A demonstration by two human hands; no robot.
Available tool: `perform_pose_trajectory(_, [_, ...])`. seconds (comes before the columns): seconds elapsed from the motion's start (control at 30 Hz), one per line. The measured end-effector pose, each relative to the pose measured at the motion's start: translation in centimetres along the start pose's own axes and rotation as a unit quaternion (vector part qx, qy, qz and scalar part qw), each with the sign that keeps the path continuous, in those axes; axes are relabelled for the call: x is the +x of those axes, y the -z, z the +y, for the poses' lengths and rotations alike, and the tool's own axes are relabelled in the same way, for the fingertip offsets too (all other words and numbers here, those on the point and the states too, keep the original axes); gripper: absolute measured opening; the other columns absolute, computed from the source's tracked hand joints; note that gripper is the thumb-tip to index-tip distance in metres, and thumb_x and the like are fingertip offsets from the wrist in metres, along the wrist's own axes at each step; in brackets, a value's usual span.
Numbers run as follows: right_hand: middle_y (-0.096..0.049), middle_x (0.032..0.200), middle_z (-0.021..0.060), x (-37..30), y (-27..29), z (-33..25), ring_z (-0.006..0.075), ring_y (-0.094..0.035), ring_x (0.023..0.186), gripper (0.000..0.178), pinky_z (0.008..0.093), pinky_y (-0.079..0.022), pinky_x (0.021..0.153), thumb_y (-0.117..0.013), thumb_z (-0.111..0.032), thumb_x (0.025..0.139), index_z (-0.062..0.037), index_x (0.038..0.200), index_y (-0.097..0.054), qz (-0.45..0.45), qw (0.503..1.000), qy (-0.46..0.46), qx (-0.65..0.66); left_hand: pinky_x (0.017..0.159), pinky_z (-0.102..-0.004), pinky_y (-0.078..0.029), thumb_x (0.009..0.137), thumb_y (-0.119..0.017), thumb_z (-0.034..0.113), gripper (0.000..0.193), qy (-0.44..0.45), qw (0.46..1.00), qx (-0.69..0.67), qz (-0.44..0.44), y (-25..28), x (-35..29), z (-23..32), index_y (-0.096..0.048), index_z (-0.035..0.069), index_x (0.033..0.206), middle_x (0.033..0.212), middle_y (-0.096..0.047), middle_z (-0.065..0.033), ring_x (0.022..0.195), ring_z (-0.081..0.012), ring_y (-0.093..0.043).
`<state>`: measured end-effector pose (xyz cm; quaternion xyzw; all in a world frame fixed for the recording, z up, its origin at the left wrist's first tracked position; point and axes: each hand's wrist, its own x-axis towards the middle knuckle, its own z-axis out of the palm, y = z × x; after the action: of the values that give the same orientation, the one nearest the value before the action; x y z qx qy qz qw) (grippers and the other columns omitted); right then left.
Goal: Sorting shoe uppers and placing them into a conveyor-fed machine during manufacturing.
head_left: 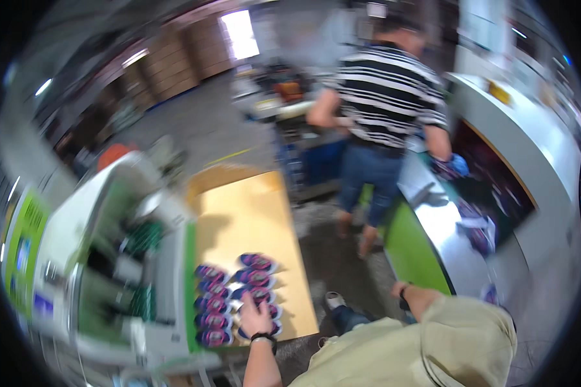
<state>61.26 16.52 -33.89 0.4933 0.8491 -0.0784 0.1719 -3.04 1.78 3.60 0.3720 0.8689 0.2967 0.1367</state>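
Here, at seven o'clock, the left hand (pixel 257 317) has fingers spread over shoes (pixel 213 320). Right hand (pixel 400 289), four o'clock: cannot tell its fingers.

A person in a black-and-white striped shirt (pixel 387 97) and blue shorts (pixel 371 171) stood, back turned, beside a machine with a white hood (pixel 523 129), a shiny metal top (pixel 440 226) and a bright green side panel (pixel 414 248). A small yellow object (pixel 499 92) lay on that hood. At the left stood a white machine (pixel 97 222), a rounded orange thing (pixel 113 156) just behind it. Farther back, stacked brown boxes (pixel 168 64) lined the grey floor (pixel 206 126) near a bright window (pixel 241 35).
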Motion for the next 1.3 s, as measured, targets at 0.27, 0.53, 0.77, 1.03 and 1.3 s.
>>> perform_pose_trajectory(0.27, [-0.070,0.113,0.0194,1.7,20.6,-11.6,0.0336,-0.066,0.109,0.039,0.0427,-0.052,0.093,-0.058,-0.032,0.084,-0.0038,0.105,-0.075,-0.141,0.941,-0.212,0.224,0.092,-0.0501,-0.047,0.097,-0.049,0.046,0.059,-0.013,0.983,0.180,0.027,-0.2,-1.5,0.1,-0.044,0.017,0.147,0.122,-0.064,-0.0232,0.107,-0.0399,-0.063])
perform_pose_trajectory(0.53, [-0.070,0.109,0.0205,-0.7,25.7,-15.1,0.0359,-0.066,0.106,0.038,0.0433,-0.051,0.091,-0.058,-0.030,0.082,-0.0024,0.103,-0.074,-0.130,0.943,-0.142,0.273,0.091,-0.0472,-0.049,0.096,-0.051,0.048,0.069,-0.022,0.982,0.183,0.031,0.9,-1.7,0.2,-0.036,0.007,0.149,0.120,-0.063,-0.0303,0.106,-0.0434,-0.063])
perform_pose_trajectory(0.77, [-0.072,0.100,0.0188,0.0,23.2,-13.8,0.0361,-0.067,0.099,0.032,0.0466,-0.052,0.086,-0.061,-0.029,0.079,-0.0043,0.093,-0.075,-0.105,0.960,-0.132,0.224,0.089,-0.0469,-0.049,0.094,-0.052,0.051,0.071,-0.029,0.983,0.177,0.036,0.9,-1.4,-0.7,-0.039,0.006,0.147,0.116,-0.065,-0.0284,0.104,-0.0437,-0.063])
perform_pose_trajectory(1.03, [-0.071,0.101,0.0194,0.5,24.0,-13.8,0.0363,-0.067,0.099,0.033,0.0462,-0.052,0.087,-0.060,-0.029,0.080,-0.0042,0.096,-0.075,-0.139,0.968,-0.099,0.182,0.086,-0.0490,-0.050,0.094,-0.051,0.054,0.071,-0.016,0.989,0.144,0.012,2.5,-2.9,2.6,-0.040,0.009,0.148,0.114,-0.066,-0.0283,0.101,-0.0449,-0.064])
perform_pose_trajectory(1.3, [-0.072,0.100,0.0189,-0.3,26.5,-15.1,0.0359,-0.068,0.098,0.032,0.0459,-0.053,0.085,-0.062,-0.027,0.079,-0.0046,0.097,-0.075,-0.089,0.960,-0.121,0.238,0.094,-0.0457,-0.049,0.096,-0.047,0.053,0.068,-0.014,0.990,0.143,-0.004,3.5,-3.9,4.3,-0.046,0.004,0.142,0.125,-0.062,-0.0270,0.110,-0.0429,-0.061])
